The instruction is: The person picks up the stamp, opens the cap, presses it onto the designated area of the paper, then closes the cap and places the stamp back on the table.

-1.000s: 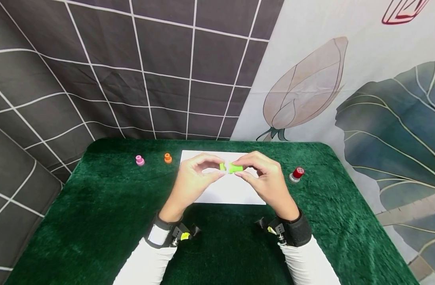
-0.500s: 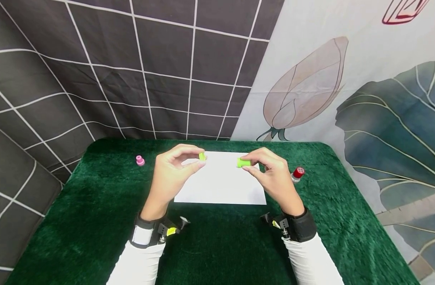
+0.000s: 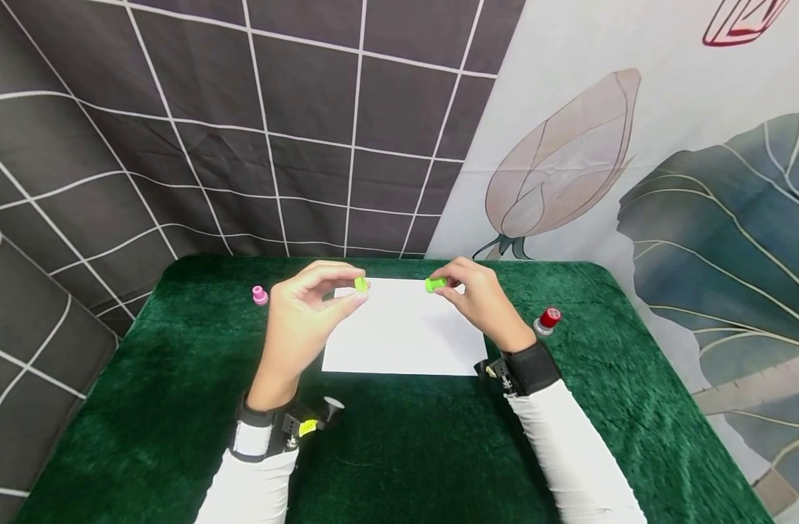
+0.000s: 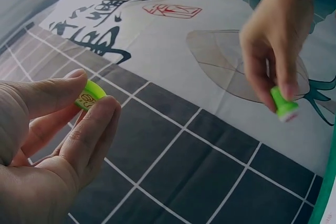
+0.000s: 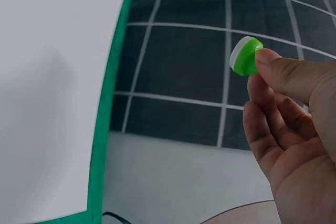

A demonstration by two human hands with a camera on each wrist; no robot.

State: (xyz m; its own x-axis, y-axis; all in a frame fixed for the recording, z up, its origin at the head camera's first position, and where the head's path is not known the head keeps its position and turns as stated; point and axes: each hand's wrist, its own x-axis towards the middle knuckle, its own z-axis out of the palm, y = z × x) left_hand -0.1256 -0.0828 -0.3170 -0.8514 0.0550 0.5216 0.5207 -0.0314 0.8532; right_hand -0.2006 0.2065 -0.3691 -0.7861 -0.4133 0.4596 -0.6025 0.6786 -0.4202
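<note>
Between thumb and fingertips my left hand (image 3: 297, 309) pinches a small yellow-green stamp cap (image 3: 361, 284). In the left wrist view a printed pattern shows on this cap (image 4: 89, 97). My right hand (image 3: 485, 302) holds a bright green toy stamp (image 3: 432, 284) by its narrow end, over the far right part of the white paper (image 3: 399, 335). The right wrist view shows the stamp's pale face (image 5: 240, 51) uncovered and turned away from the palm. Cap and stamp are apart, both above the table.
A pink stamp (image 3: 260, 295) stands on the green cloth (image 3: 177, 378) left of my left hand. A red stamp (image 3: 549, 318) with a pale base is right of the paper. Dark gridded fabric (image 3: 308, 160) hangs behind the table.
My hands have separated, the cap going left and the stamp coming away from it. Lately the right hand has moved farther back and tilted the stamp. The left hand now hides the orange stamp.
</note>
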